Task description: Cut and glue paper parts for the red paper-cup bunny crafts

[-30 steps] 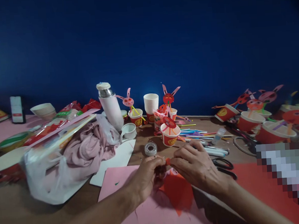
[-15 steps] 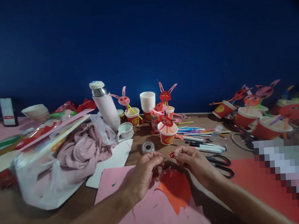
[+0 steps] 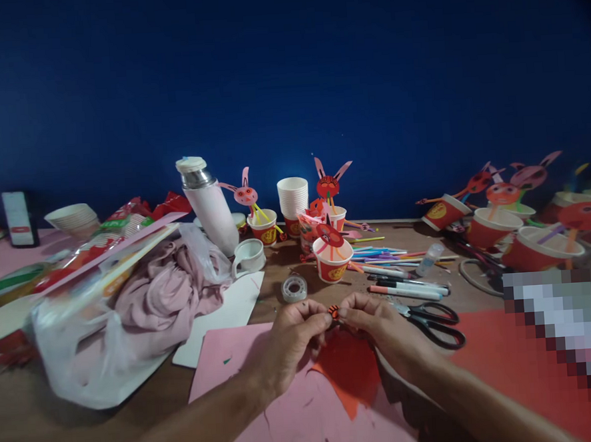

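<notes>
My left hand (image 3: 292,338) and my right hand (image 3: 382,326) meet fingertip to fingertip over the table, both pinching a tiny red paper piece with black marks (image 3: 334,311). Under them lies a torn red-orange paper sheet (image 3: 349,371) on a pink paper sheet (image 3: 287,415). A roll of clear tape (image 3: 294,288) sits just beyond my left hand. Black-handled scissors (image 3: 432,323) lie right of my right hand. A red paper cup with a bunny-face craft (image 3: 332,259) stands a little farther back.
A white flask (image 3: 208,203), a white mug (image 3: 249,257), stacked white cups (image 3: 292,196) and more bunny cups (image 3: 496,225) line the back. A plastic bag with pink cloth (image 3: 131,311) fills the left. Straws and markers (image 3: 398,268) lie mid-right. A phone (image 3: 19,218) stands far left.
My hands drew apart half a second ago with the small red piece in my right fingers, then came back together; both now pinch it.
</notes>
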### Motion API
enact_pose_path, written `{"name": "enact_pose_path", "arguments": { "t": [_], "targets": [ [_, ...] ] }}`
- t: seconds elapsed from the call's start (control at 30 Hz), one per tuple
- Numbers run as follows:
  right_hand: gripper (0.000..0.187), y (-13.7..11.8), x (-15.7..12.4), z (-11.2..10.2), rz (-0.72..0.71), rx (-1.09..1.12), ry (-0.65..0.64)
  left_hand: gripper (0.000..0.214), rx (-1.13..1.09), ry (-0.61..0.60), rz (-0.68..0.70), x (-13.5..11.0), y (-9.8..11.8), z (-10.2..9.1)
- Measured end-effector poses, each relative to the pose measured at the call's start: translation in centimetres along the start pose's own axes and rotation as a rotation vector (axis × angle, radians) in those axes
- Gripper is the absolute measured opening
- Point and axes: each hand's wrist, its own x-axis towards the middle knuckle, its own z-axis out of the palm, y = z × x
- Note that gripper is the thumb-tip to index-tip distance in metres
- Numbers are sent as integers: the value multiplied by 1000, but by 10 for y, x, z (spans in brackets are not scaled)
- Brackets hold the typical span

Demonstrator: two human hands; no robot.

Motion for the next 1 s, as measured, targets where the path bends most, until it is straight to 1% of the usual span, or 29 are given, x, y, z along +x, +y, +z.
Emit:
{"name": "enact_pose_path", "arguments": {
  "t": [0.1,0.2,0.33,0.5,0.63,0.7,0.77,0.83,0.9,0.93,1.0],
  "targets": [
    [20,-1,0,-2,9,-10,-40,14,36,15,-10,-2,4,1],
    [22,-5,0,-5,6,-52,-53,12,89,22,12,-2,4,-1],
    [23,-8,2,-10,-12,-130,-54,12,153,-5,70,1,-3,-7],
    [21,-6,6,-17,-26,-260,-129,11,184,-14,109,4,-11,-12],
    [20,-9,4,-20,-22,-315,-191,10,246,-11,125,3,-8,-10],
    [20,-14,4,-23,-4,-306,-196,11,242,-11,141,2,-6,-8],
    [20,-21,7,-29,-17,-286,-152,14,202,-14,153,1,-4,-6],
    [21,-27,12,-38,-81,-259,-30,19,168,-12,128,1,-3,-4],
    [22,-31,18,-50,-151,-213,125,21,136,-6,70,2,-1,0],
    [23,-33,21,-55,-167,-193,178,19,113,-2,34,3,0,4],
    [24,-34,25,-64,-176,-161,242,14,41,6,-20,8,3,15]
  ]
}}
